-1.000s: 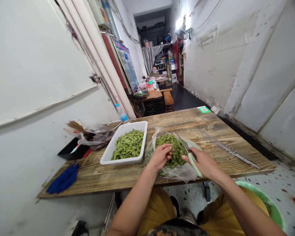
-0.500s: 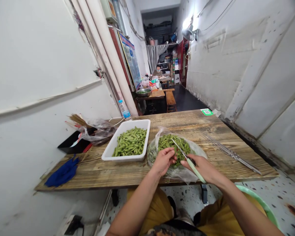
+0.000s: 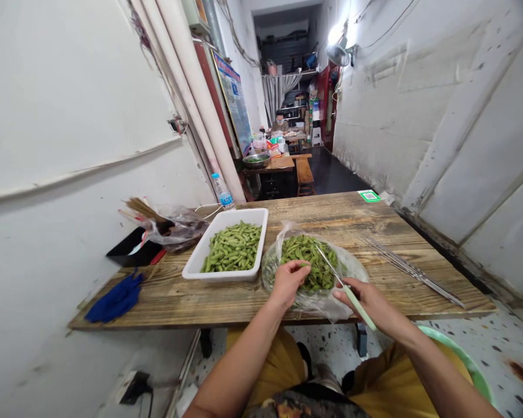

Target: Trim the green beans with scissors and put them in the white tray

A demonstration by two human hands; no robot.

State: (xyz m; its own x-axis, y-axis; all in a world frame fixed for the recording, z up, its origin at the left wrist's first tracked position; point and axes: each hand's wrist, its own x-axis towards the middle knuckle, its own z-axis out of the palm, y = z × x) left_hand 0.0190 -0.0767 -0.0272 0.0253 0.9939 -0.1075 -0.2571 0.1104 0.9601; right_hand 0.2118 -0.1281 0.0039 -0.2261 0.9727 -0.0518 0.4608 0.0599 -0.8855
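My left hand (image 3: 287,281) is closed in a pinch over the near left side of a clear plastic bag (image 3: 355,270). A green soybean pod (image 3: 304,265) shows at its fingertips. My right hand (image 3: 364,299) grips a slim-bladed cutting tool (image 3: 359,307) with a pale green handle; its metal blade points forward and left over the bag, apart from the left fingers. Whether it is a knife or scissors I cannot tell. The opened bag holds a heap of green soybean pods (image 3: 298,247). Left of it, a white plastic tray (image 3: 265,232) holds more pods.
Thin metal skewers (image 3: 414,273) lie on the wooden table (image 3: 340,212) at right. Along the left are a blue cloth (image 3: 115,299), a black box (image 3: 131,248) and a water bottle (image 3: 224,194). A person (image 3: 280,123) sits at a farther table.
My right hand has drawn back a little to the right with the cutting tool, its blade now farther from my left hand. My left fingers stay over the bag. The view shifts slightly.
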